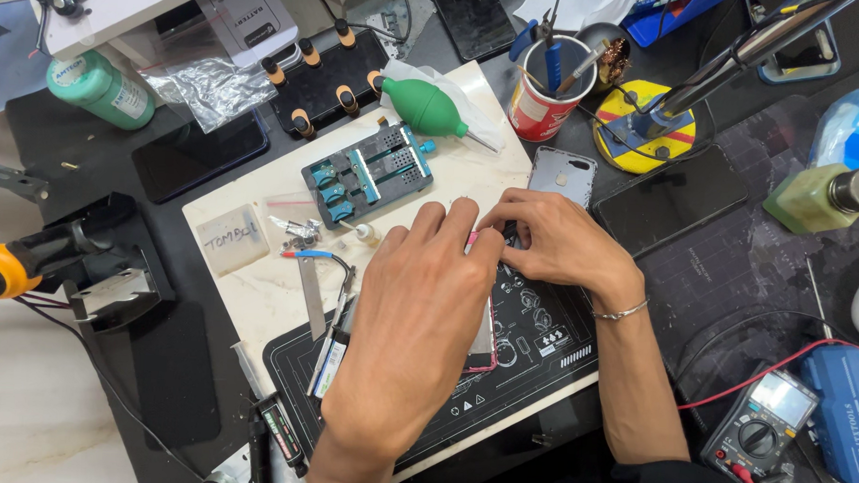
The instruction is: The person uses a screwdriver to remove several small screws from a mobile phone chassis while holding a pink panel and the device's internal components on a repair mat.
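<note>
pink-edged phone (483, 353) (mostly hidden) under left hand (417, 317).

Grey multimeter screen (782, 400) lower right; white-labelled green bottle (100, 89) upper left

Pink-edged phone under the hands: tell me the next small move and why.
Probably lift the top edge a little further with the fingertips. Both the left hand and the right hand pinch at the upper edge of the pink-edged phone, which lies flat on the black work mat; what they grip is hidden.
</note>
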